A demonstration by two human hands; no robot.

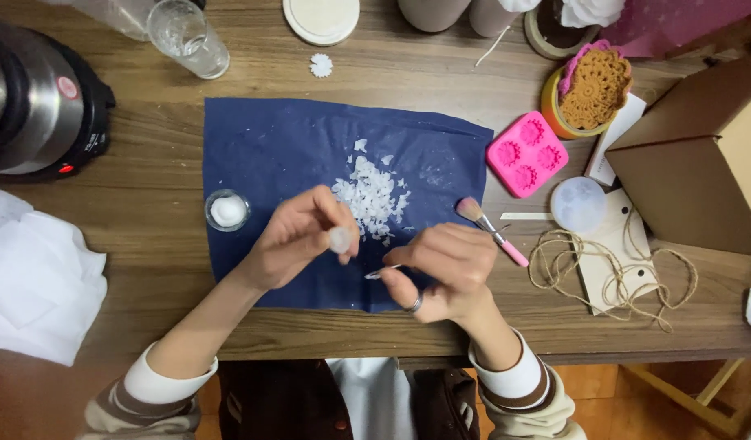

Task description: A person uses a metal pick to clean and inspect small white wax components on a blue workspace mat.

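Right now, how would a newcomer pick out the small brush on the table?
Find the dark blue sheet spread mid-table. At its right edge, just beyond the right hand, lies the small brush. Unlike the pink flower mould nearby, it is slim, with a pink handle and a soft fanned tip.

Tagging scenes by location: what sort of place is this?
Probably a home craft table, set up for wax or soap casting. A pink silicone mould with flower cavities, a pile of white flakes on a dark blue sheet, and a small electric pot sit on the wooden table.
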